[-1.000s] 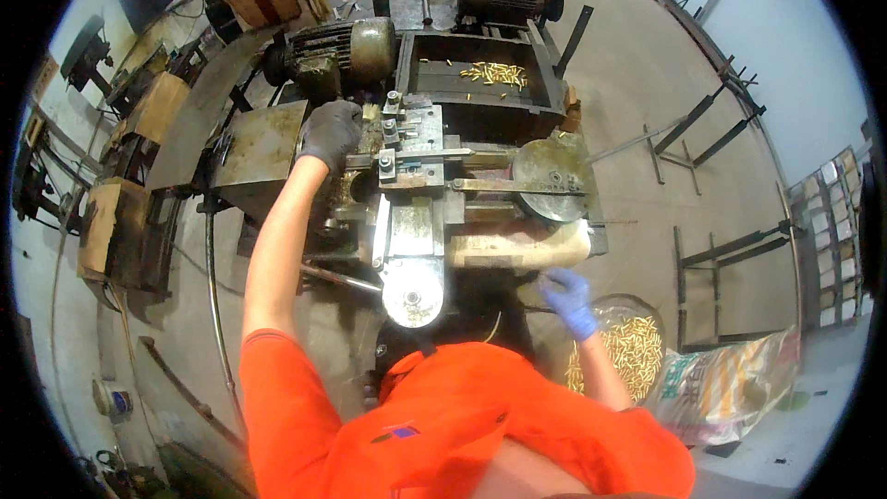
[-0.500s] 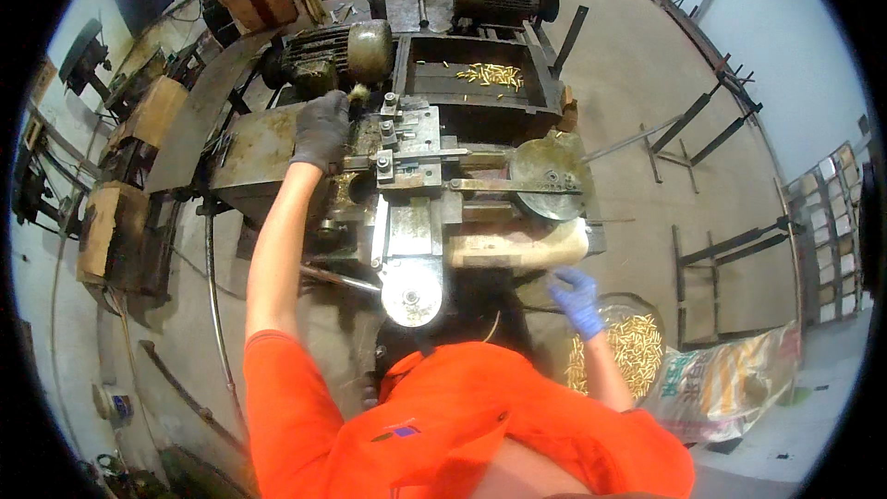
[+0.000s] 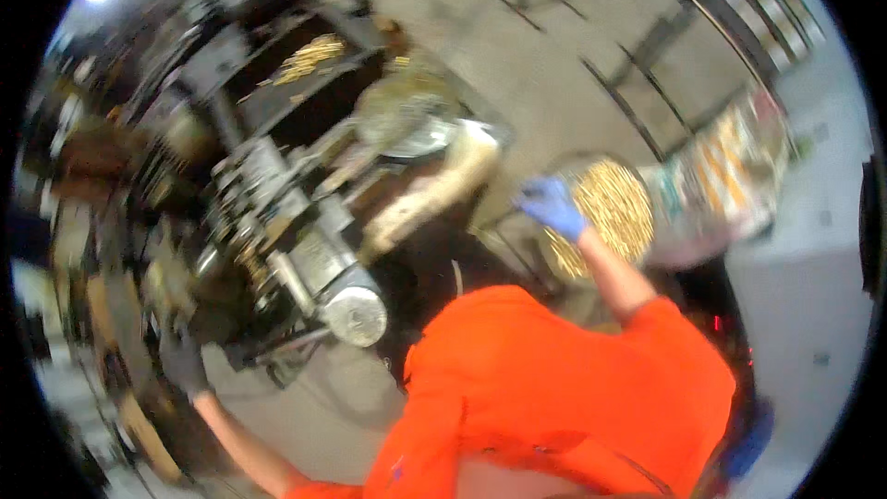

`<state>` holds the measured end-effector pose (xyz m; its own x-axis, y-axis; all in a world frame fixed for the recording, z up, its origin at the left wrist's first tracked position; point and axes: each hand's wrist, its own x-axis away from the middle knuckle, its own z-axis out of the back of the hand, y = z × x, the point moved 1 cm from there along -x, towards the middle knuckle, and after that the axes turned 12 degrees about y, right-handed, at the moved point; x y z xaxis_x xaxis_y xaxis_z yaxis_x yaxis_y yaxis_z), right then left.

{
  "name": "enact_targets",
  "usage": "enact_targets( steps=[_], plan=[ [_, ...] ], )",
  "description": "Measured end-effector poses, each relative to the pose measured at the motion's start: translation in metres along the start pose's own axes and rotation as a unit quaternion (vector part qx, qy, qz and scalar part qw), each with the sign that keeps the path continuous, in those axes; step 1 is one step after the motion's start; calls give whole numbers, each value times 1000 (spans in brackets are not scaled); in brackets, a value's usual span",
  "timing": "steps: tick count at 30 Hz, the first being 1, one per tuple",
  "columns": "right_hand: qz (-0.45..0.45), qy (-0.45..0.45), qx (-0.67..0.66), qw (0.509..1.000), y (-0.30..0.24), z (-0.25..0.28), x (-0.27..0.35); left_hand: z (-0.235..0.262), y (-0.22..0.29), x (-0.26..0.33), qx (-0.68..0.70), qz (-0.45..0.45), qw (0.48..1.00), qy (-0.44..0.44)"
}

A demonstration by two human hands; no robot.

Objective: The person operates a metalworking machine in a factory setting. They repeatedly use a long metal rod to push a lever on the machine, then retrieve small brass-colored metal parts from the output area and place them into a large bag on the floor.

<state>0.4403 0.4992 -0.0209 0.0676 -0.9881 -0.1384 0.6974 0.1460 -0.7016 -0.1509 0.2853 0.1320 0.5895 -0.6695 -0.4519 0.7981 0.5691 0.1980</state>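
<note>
My left hand (image 3: 183,362), in a dark grey glove, is low on the left, beside the near left side of the machine (image 3: 319,254). It is smeared by motion, so I cannot make out its fingers or anything in them. My right hand (image 3: 554,205), in a blue glove, is over the left part of a round basin of small brass-coloured pieces (image 3: 614,212). Its fingers reach out to the left, slightly apart, and nothing shows in them. The machine's rounded metal end plate (image 3: 357,316) lies between my two arms.
A dark tray (image 3: 346,69) beyond the machine holds more brass-coloured pieces (image 3: 314,55). A pale curved guard (image 3: 434,185) runs along the machine's near side. To the right of the basin lies a printed woven sack (image 3: 721,180). Metal stands (image 3: 628,111) are on the floor behind.
The view has swung to the right, blurring the scene. My left hand has come away from the machine top, down and to the left. My right hand remains by the basin.
</note>
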Motion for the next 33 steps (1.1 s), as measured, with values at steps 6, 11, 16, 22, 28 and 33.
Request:
enact_targets(
  steps=[6, 11, 16, 22, 28, 33],
  plan=[
    [-183, 116, 69, 974, 165, 54, -7, -10, -28, -12, 36, -25, 999, 7],
    [-245, -22, 214, 945, 174, 71, 10, 16, -33, 12, 41, 32, 999, 16],
    [-110, -61, 297, 947, 210, 24, -5, 28, -28, 21, 39, 52, 998, 23],
    [25, -123, 425, 897, 249, -1, -39, 46, -36, 35, 43, 71, 996, 28],
    [24, -265, 485, 833, 194, -2, -61, 66, 13, 56, 82, 80, 992, 51],
    [-104, -153, 396, 900, 187, 13, -53, 66, 32, 62, 91, 58, 989, 97]
  ],
)
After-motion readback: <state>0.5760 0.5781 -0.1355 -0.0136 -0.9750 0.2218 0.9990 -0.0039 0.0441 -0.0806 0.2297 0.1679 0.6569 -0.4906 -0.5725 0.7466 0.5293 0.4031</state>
